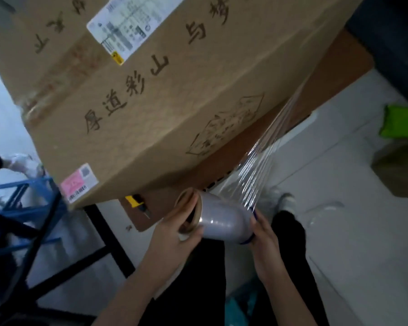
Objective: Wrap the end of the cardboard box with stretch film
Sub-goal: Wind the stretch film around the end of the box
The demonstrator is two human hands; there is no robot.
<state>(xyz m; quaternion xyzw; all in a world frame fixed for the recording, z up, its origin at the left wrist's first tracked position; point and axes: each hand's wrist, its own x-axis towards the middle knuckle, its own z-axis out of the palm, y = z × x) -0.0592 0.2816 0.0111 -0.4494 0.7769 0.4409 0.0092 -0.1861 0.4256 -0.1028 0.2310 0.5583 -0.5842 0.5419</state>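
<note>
Holding film roll (222, 220) at both ends: our left hand (181, 229) curled round cardboard core rim, our right hand (265, 236) cupped round opposite end, fingers bent on it. Roll sits low, just under near bottom edge of cardboard box (163, 102). Film sheet (266, 147) runs taut from roll up toward box's right end, bunching into streaks. We judge: even tension, loose grip so core spins, square roll to box, spread sheet flat. Utility knife (138, 203) lies beneath box, so we steer clear.
</note>
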